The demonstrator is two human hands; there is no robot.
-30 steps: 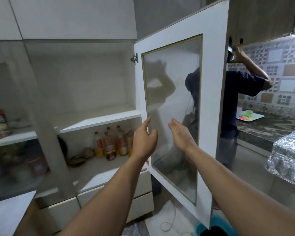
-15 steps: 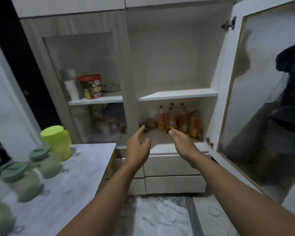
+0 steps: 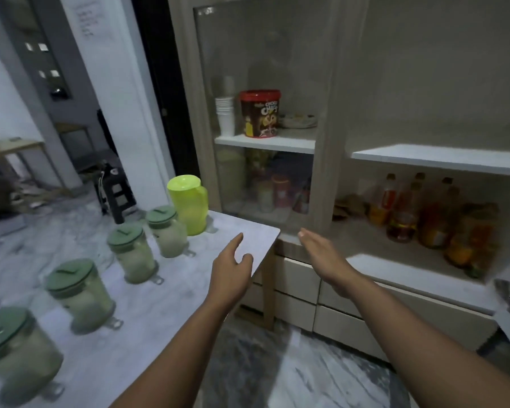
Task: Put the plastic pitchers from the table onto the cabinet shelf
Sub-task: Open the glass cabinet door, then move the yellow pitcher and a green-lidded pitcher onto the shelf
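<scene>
Standing on table (image 3: 189, 290), lime pitcher (image 3: 188, 204), four green-lidded pitchers (image 3: 131, 253)

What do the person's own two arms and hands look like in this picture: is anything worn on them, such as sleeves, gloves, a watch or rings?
Both arms are bare as far as the frame shows, with no sleeves in view. The left hand and the right hand wear no gloves, and no watch, bracelet or ring shows on either.

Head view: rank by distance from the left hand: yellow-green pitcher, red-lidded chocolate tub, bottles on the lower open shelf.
From the left hand:
1. yellow-green pitcher, table's far end, up-left.
2. red-lidded chocolate tub, behind the glass door, above.
3. bottles, lower open shelf, far right.
Tub and bottles look close; that order is tentative.
</scene>
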